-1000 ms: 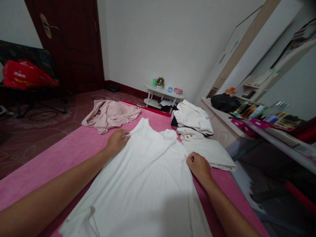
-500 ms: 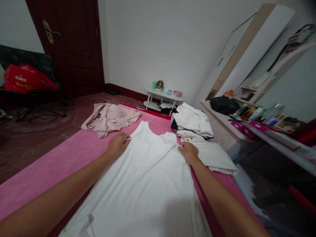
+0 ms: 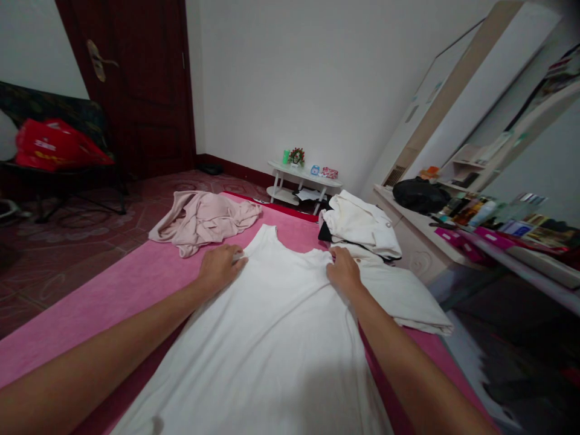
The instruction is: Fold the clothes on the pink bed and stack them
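A white sleeveless top (image 3: 272, 326) lies spread out in front of me, its neckline pointing away and its lower part running toward me. My left hand (image 3: 222, 267) is closed on its left edge near the armhole, with the fingertips over the cloth. On the opposite side my right hand (image 3: 344, 270) pinches the top by its right shoulder. A crumpled pale pink garment (image 3: 208, 217) rests beyond my left hand. Just to the right of my right hand are folded white clothes (image 3: 362, 226) in a pile, with a folded off-white garment (image 3: 408, 293) beneath.
Everything lies on a pink bed cover (image 3: 113, 302). A small white table (image 3: 301, 175) with little items stands by the wall. At right is a dressing table (image 3: 403, 223) with a black bag and bottles. A red bag (image 3: 58, 145) sits on a chair at left.
My right hand has shifted slightly up to the top's right shoulder, and the neckline looks straighter. My left fingers have come further over the cloth. The view has turned slightly left.
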A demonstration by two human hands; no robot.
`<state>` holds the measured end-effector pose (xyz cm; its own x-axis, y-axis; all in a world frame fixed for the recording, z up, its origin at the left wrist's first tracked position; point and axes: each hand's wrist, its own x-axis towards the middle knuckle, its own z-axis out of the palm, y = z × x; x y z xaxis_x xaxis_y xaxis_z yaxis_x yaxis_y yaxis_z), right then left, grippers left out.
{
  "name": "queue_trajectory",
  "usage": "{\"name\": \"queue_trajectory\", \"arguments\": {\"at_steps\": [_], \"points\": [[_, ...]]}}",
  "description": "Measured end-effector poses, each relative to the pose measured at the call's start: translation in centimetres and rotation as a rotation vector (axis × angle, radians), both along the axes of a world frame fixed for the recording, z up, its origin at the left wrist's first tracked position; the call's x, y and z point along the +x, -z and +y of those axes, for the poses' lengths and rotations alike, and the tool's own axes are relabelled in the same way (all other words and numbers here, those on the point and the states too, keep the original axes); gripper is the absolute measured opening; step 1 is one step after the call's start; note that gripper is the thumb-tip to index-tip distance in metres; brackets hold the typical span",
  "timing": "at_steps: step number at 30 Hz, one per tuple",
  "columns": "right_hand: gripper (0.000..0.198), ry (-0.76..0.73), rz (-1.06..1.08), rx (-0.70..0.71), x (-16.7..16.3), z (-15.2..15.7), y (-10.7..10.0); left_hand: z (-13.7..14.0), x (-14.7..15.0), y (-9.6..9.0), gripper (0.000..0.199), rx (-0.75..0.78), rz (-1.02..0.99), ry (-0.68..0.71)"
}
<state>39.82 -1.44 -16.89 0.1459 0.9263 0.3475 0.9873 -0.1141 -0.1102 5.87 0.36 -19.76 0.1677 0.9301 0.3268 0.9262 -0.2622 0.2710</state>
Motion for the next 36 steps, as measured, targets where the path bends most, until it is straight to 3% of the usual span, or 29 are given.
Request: {"name": "queue_trajectory", "arguments": {"at_steps": [5,7,9,11,14,17,22,27,32,36], "points": [[0.065,0.031,0.284,-0.084,-1.2,3.4,1.6,2.6,3.2,-1.7,0.073,-0.176,-0.056,-0.022],[0.050,0.015,0.319,-0.093,-1.0,4.3,2.0,3.3,4.6,-1.9,0.065,-0.188,-0.065,0.040],[0.034,0.014,0.344,-0.065,-0.7,5.1,2.2,3.9,5.5,-1.9,0.042,-0.157,-0.066,0.096],[0.034,0.030,0.358,-0.006,-0.3,5.6,2.2,4.4,5.8,-1.7,0.028,-0.080,-0.081,0.111],[0.038,0.026,0.347,0.098,0.1,6.0,2.9,5.3,5.5,-1.1,0.028,0.055,-0.066,0.063],[0.046,-0.053,0.322,0.127,0.0,6.1,4.4,6.5,5.2,-0.1,0.027,0.083,0.006,0.027],[0.047,-0.221,0.136,-0.034,-0.5,6.2,6.3,7.4,5.5,1.0,0.034,0.021,0.041,-0.053],[0.057,-0.190,0.028,-0.193,-0.7,4.3,5.8,5.4,5.3,1.1,0.059,0.184,0.068,-0.027],[0.060,-0.207,-0.019,-0.323,-0.6,-0.3,4.9,1.3,3.5,1.5,0.066,0.198,0.133,0.223],[0.058,-0.313,-0.060,-0.329,-0.3,-5.1,4.5,-3.0,0.9,1.7,0.062,0.115,0.132,0.409]]}}
